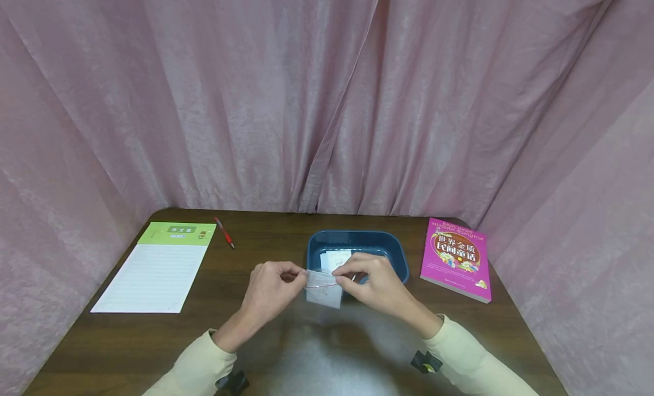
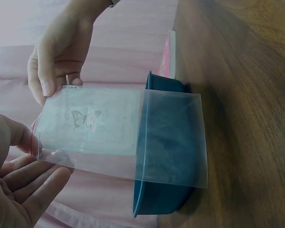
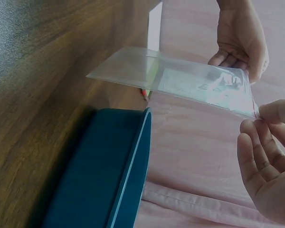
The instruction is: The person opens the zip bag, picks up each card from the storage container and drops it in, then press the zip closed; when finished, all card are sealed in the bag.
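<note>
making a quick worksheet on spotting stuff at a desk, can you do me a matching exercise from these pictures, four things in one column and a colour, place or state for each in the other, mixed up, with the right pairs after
Things
1. clear bag
2. tub
3. lined pad
4. book

Descriptions
A. white with a green top band
B. pinched by the left hand and the right hand
C. pink, at the right in the head view
D. dark blue and open-topped

Right pairs: 1-B, 2-D, 3-A, 4-C
</note>
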